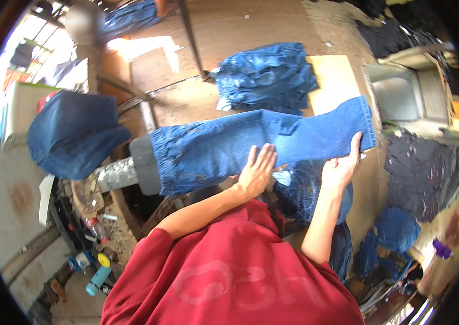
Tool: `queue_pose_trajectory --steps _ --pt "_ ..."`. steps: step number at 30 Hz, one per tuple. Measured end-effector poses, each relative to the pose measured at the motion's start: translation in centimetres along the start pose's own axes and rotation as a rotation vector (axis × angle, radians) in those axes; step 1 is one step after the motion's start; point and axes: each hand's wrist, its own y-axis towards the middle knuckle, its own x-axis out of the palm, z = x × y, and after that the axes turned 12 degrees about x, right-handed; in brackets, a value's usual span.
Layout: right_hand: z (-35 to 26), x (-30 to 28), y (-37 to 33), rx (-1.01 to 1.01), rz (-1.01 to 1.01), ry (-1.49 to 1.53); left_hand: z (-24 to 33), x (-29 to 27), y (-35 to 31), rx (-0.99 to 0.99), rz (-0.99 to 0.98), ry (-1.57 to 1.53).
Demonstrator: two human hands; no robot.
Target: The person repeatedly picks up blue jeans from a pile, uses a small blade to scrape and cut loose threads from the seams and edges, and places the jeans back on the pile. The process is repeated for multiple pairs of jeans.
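Note:
A pair of blue denim trousers (pixel 213 146) lies stretched sideways in front of me. Its gathered waist end is pulled over a dark grey block (pixel 143 165) at the left, and its stitched hem points to the right. My left hand (pixel 258 170) rests flat on the denim near its lower edge, fingers straight out. At the hem end my right hand (pixel 340 168) grips the cloth, the thumb on top and the other fingers partly hidden. More blue denim (pixel 308 189) with a pale patch lies beneath, between my forearms.
A heap of folded denim (pixel 264 76) lies on the wooden table beyond. Dark blue cloth (pixel 77 132) is draped at the left. Black cloth (pixel 422 176) and a box-like metal tray (pixel 395 93) are at the right. A turquoise bottle (pixel 98 280) lies low on the left. Another person sits at far left.

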Motion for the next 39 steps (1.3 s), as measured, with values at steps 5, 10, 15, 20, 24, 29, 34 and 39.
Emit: queue_pose_trajectory --steps 5,10,15,20,24,29,34,39 --pt "9.9 7.5 -11.8 -0.224 -0.808 -0.254 0.3 0.2 -1.0 -0.007 0.007 -0.034" --pt "18.5 9.0 -15.8 -0.645 -1.321 -1.328 0.4 0.1 -3.5 -0.01 0.041 0.013" --pt "22.2 8.9 -15.4 -0.805 -1.269 -1.306 1.0 0.6 -4.5 -0.029 0.014 -0.021" --pt "23.5 8.3 -15.2 -0.901 -1.349 -0.935 0.9 0.2 -5.4 -0.049 -0.018 -0.051" --pt "23.0 9.5 -16.2 -0.895 -1.532 -1.474 0.7 -0.6 -5.8 -0.083 -0.072 -0.087" --pt "15.2 10.1 -15.1 -0.646 -1.298 -0.83 0.7 -0.4 -1.6 -0.219 -0.232 -0.183" --pt "0.8 7.3 -5.1 -0.672 -0.832 -0.66 -4.7 -4.7 -2.7 -0.276 0.06 -0.372" --pt "-4.8 1.4 3.8 -0.221 -0.357 -0.654 -13.5 -9.1 -10.7 -0.46 0.057 0.042"
